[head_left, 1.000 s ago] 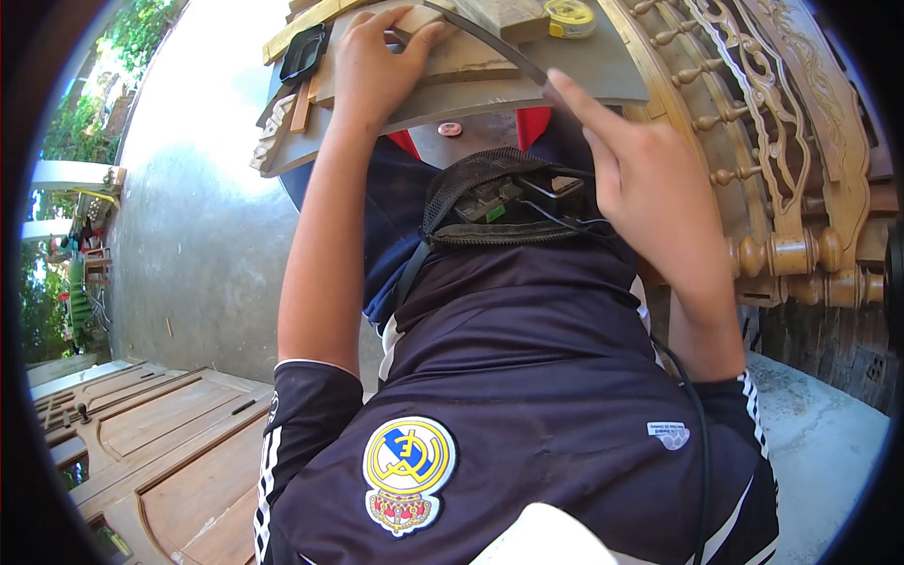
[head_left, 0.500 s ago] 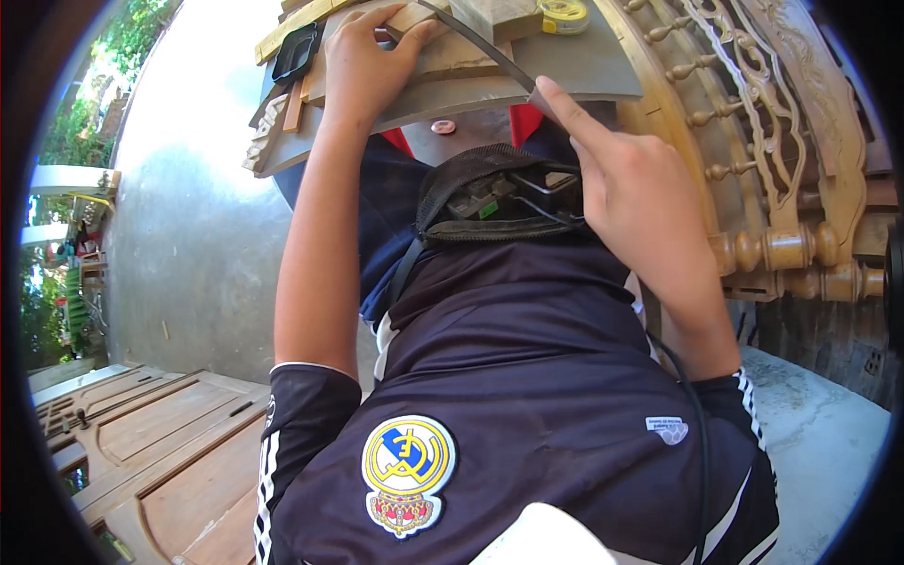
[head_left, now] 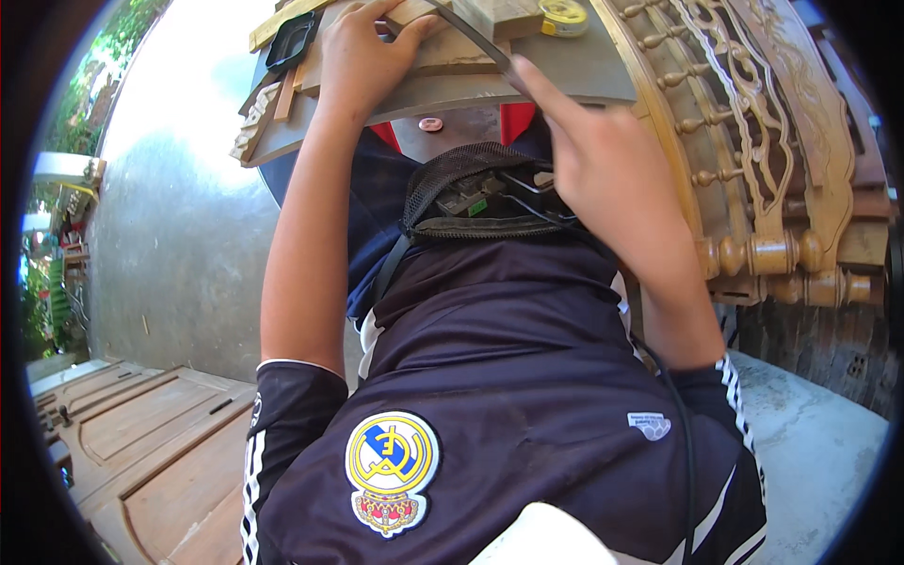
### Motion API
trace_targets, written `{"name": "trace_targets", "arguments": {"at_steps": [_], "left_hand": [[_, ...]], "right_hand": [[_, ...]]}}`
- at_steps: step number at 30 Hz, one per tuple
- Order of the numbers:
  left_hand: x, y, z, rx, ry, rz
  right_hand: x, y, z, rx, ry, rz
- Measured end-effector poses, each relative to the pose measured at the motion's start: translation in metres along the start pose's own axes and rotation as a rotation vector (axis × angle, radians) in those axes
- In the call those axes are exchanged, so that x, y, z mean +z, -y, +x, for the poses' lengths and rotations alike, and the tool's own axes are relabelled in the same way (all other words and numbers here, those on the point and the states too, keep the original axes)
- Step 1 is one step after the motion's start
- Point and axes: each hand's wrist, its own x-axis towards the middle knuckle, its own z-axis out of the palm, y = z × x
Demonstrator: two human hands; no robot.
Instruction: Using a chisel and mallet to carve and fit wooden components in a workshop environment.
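My left hand [head_left: 367, 47] is closed on a small wooden block [head_left: 407, 13] at the top edge, thumb on its near side. My right hand [head_left: 603, 151] grips a long, narrow dark metal file [head_left: 478, 40], its index finger stretched along the tool. The handle end is hidden in that hand. The file slants up and left across the block beside my left thumb, and its far end leaves the view. Below the block lie wooden boards [head_left: 461, 58] on a grey curved work surface [head_left: 565, 75].
A yellow tape measure [head_left: 563, 17] lies right of the boards. A black tray [head_left: 291, 41] and small carved pieces [head_left: 256, 121] are at left. Carved wooden furniture panels [head_left: 753, 141] stand at right. Wooden door panels [head_left: 179, 452] lie lower left. A black mesh bag [head_left: 471, 193] hangs at my waist.
My right hand has moved slightly up and left with the file, further across the block. My left hand keeps its hold. The whole view has shifted a little.
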Motion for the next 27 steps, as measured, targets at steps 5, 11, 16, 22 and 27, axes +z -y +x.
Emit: {"name": "trace_targets", "arguments": {"at_steps": [5, 11, 16, 22, 27], "left_hand": [[-0.007, -0.007, 0.002, -0.012, 0.033, -0.045], [-0.002, -0.007, 0.001, 0.011, 0.025, -0.065], [-0.001, -0.005, -0.001, 0.013, -0.01, 0.018], [-0.001, -0.006, 0.002, 0.069, -0.046, -0.072], [0.009, 0.025, 0.009, 0.178, -0.063, 0.021]], "right_hand": [[-0.006, 0.001, 0.011, 0.045, 0.003, 0.058], [0.018, 0.0, 0.065, -0.066, -0.081, 0.075], [-0.012, -0.011, -0.011, -0.018, -0.066, 0.043], [-0.02, 0.004, 0.026, -0.142, -0.104, -0.065], [0.01, 0.005, 0.07, -0.156, -0.186, -0.082]]}}
